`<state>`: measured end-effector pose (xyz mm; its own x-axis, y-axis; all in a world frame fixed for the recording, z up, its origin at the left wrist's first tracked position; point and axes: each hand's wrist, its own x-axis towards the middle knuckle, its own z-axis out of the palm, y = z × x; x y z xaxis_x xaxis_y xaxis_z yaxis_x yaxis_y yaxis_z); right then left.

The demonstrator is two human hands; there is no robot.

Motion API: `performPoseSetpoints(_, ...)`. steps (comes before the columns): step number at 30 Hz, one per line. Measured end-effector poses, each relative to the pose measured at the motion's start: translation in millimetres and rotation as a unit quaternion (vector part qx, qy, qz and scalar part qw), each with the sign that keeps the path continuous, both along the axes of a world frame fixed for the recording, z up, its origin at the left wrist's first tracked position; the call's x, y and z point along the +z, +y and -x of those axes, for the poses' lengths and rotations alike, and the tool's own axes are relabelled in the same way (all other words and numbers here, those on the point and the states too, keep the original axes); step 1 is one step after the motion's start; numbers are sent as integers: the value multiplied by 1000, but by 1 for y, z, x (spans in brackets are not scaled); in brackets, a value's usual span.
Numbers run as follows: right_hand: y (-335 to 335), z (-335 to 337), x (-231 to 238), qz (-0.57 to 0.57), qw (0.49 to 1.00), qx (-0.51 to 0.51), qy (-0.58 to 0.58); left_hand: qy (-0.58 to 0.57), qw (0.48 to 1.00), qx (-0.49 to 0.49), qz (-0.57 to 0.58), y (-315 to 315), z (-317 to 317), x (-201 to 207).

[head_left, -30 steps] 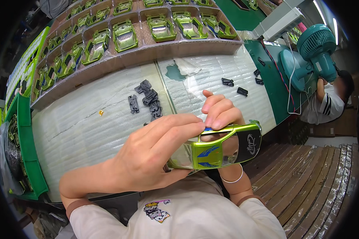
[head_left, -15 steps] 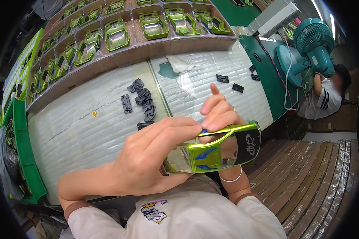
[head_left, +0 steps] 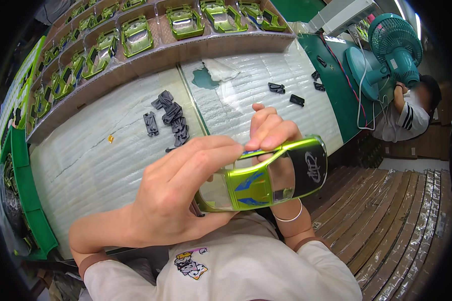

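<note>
A shiny green toy car body (head_left: 251, 188) with clear windows, blue markings and a black end panel is held up close to my chest. My left hand (head_left: 178, 183) wraps round its left end, thumb beneath and fingers along the far side. My right hand (head_left: 276, 131) pinches that far side, its fingertips beside the left ones at a blue-marked spot; part of this hand shows through the car's window. What the fingertips press on there is mostly hidden. Beyond my left hand lies a heap of small dark grey plastic parts (head_left: 172, 116).
A partitioned cardboard box (head_left: 150, 56) of green car bodies lies along the far side. More black parts (head_left: 297, 100) are at the right, near a green fan (head_left: 394, 45). A co-worker (head_left: 409, 113) sits beyond. A green bin (head_left: 29, 188) stands at the left.
The car body and both hands have shifted slightly up and left in view, and the car is tilted a little more. Both hands keep their hold.
</note>
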<state>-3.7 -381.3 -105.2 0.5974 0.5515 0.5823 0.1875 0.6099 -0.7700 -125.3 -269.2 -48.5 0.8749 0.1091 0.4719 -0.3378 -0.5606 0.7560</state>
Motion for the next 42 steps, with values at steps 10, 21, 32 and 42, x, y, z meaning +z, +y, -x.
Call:
performPoseSetpoints(10,7,8,-1,-7,994,10,111,12,1000,-7,-2,8,-1,-4)
performPoseSetpoints(21,-28,22,-8,-2,958,160,239,65,994,46,78,12,-4,-5)
performPoseSetpoints(32,-21,21,-6,49,957,74,275,193,909,-129,346,36,-2,3)
performPoseSetpoints(42,-2,-5,3,148,988,15,52,214,876,-41,431,86,-3,20)
